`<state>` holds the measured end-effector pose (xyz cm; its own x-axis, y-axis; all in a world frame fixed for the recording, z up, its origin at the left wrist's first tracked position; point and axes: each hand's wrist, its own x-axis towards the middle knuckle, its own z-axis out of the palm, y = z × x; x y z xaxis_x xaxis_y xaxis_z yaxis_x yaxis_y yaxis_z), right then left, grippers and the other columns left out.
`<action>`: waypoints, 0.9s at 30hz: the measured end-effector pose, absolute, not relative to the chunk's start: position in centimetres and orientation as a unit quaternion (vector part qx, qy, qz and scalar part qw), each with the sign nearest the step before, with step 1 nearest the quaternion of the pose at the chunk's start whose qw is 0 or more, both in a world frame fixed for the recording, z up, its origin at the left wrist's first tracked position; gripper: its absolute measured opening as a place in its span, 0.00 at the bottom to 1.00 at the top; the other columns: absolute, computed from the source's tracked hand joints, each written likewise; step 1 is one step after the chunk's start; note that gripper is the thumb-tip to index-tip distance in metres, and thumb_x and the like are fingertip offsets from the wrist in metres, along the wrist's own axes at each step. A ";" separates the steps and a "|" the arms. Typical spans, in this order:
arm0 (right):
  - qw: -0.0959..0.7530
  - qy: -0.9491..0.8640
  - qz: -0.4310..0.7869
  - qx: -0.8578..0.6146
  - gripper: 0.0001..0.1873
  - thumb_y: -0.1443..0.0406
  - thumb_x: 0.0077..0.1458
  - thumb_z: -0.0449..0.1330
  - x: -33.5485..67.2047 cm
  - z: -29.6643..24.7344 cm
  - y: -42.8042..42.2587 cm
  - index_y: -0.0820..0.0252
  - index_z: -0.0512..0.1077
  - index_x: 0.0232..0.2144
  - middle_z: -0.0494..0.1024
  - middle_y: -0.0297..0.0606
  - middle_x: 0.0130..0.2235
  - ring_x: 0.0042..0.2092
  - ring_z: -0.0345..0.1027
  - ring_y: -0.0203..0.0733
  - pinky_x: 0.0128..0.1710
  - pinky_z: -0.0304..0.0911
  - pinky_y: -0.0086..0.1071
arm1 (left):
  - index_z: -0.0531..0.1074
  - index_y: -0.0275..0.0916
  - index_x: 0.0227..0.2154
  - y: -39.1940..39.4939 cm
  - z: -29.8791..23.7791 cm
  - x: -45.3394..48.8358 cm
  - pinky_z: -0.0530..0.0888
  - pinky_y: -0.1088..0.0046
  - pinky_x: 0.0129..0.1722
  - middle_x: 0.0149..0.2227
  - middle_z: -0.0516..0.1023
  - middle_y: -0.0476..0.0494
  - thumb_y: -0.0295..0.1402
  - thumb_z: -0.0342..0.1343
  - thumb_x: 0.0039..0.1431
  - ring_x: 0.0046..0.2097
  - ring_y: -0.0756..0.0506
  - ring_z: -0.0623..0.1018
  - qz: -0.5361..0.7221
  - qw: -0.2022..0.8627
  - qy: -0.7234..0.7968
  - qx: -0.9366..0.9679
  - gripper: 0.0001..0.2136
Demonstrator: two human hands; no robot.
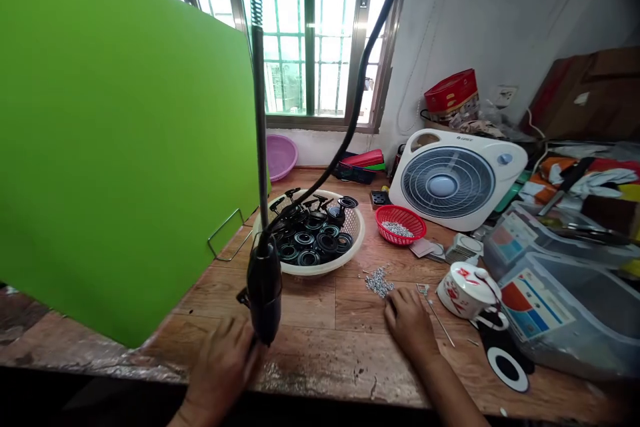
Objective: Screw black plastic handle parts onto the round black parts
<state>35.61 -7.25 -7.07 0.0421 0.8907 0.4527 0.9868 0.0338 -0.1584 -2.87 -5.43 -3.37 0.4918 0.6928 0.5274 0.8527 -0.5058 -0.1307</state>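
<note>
A black electric screwdriver (264, 293) hangs upright from a coiled spring, its cable looping up to the right. My left hand (223, 360) is just beside and below its lower end, smeared by motion. Something dark shows at the left fingertips, but I cannot make out what it is. At the near edge of a small heap of silver screws (379, 281), my right hand (411, 323) rests low over the table with its fingers bent together. Whatever those fingertips hold, if anything, is hidden.
A cream basket (313, 270) of black round parts stands behind the screwdriver. Beyond the screws is a red basket (401, 240) of small silver pieces. On the right are a lidded cup (463, 300), a white fan (450, 180) and clear bins (560, 340). A green board (125, 133) stands left.
</note>
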 end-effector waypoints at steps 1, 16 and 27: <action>0.222 -0.686 -0.115 -0.684 0.05 0.71 0.54 0.53 35.6 -7.0 -7.3 0.60 0.68 0.29 0.70 0.40 0.33 0.39 0.61 0.46 0.41 0.55 0.36 | 0.74 0.39 0.37 -6.2 -4.6 -2.4 0.68 0.60 0.38 0.36 0.78 0.39 0.29 0.51 0.55 0.39 0.37 0.73 -0.217 0.192 -0.446 -0.847 0.09; 0.411 -0.714 0.235 -0.515 0.05 0.67 0.56 0.53 27.3 -4.1 -10.1 0.61 0.68 0.30 0.68 0.36 0.31 0.33 0.62 0.38 0.33 0.58 0.31 | 0.68 0.37 0.41 -8.1 -4.0 6.4 0.66 0.60 0.50 0.44 0.68 0.39 0.28 0.54 0.53 0.48 0.40 0.67 -0.329 -0.291 -0.442 -0.782 0.11; 0.369 -0.755 0.307 -0.446 0.10 0.62 0.59 0.53 25.9 -4.3 -10.2 0.61 0.69 0.30 0.70 0.38 0.31 0.35 0.63 0.40 0.36 0.59 0.33 | 0.68 0.38 0.36 -9.9 -4.4 7.2 0.66 0.63 0.50 0.44 0.68 0.39 0.29 0.52 0.56 0.48 0.42 0.67 -0.342 -0.384 -0.389 -0.764 0.05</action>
